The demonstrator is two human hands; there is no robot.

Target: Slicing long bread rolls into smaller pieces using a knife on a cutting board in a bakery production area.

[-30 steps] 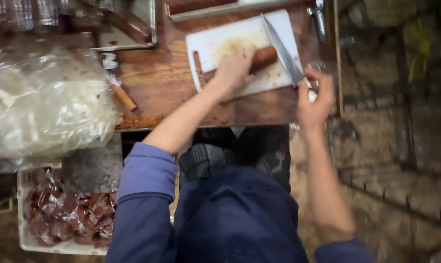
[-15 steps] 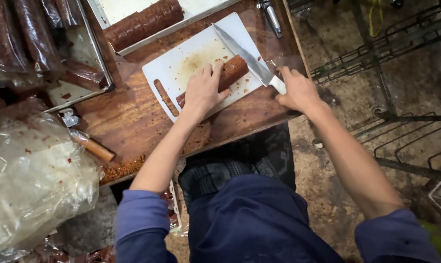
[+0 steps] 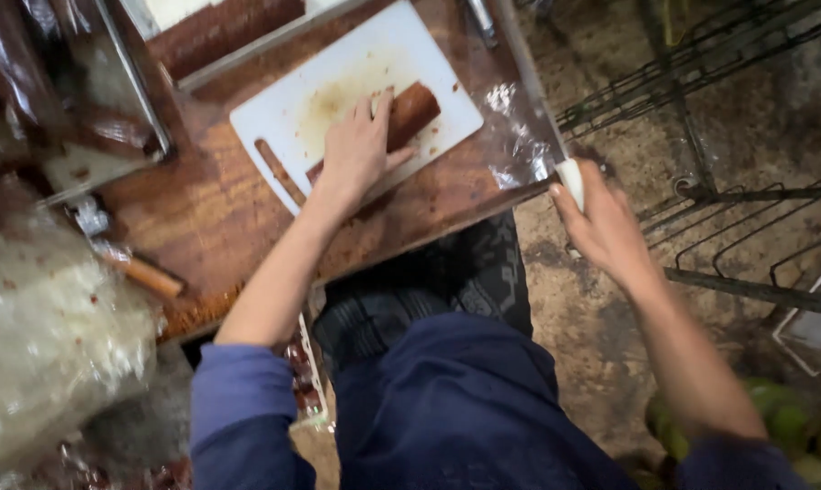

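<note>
The brown sausage log (image 3: 412,111) lies on the white cutting board (image 3: 283,113), half hidden under my left hand (image 3: 358,150), which presses flat and open on it, so I can't see its near end. The board sits near the wooden table's (image 3: 202,227) front edge. My right hand (image 3: 601,222) is clenched on the knife (image 3: 539,109) past the table's right edge, well apart from the log, blade blurry.

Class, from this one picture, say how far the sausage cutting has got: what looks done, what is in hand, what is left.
Done: a thin cut strip lies on the white cutting board. In hand: the left hand presses the brown sausage log; the right hand holds the knife off the board, beside the table edge. Left: most of that log is uncut.
</note>
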